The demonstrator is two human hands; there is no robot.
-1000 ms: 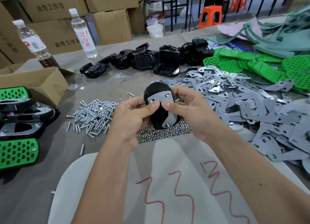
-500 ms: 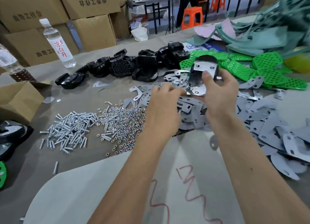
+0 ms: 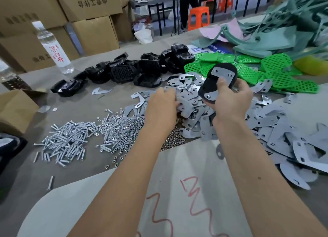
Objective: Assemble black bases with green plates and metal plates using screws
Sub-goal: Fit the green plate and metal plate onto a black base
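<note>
We hold a black base (image 3: pixel 213 85) up in our right hand (image 3: pixel 230 102), the thumb pressed on its face and the fingers curled behind it; two metal plates are fixed to it, one across the top (image 3: pixel 222 75) and one near the lower end (image 3: pixel 211 95), each showing screw heads. Our left hand (image 3: pixel 160 106) reaches down into the heap of loose metal plates (image 3: pixel 266 128) on the table (image 3: pixel 88 102), its fingertips buried among them, so we cannot tell whether it grips one. To the left of that heap lie a pile of nuts (image 3: pixel 122 128) and a pile of screws (image 3: pixel 67 141). Further back sits a row of black bases (image 3: pixel 127 71), and to its right a spread of green plates (image 3: pixel 276 71) with hole patterns. A clear water bottle (image 3: pixel 54 50) stands at the back left, its white label printed with red Chinese characters reading 凉白开. The cardboard boxes (image 3: pixel 92 6) behind it carry dark Chinese print, seen mirrored and blurred. Under our forearms lies a pale sheet (image 3: pixel 99 206) with red scrawled marks that we cannot read. An orange stool (image 3: pixel 198 17) stands beyond the table.
</note>
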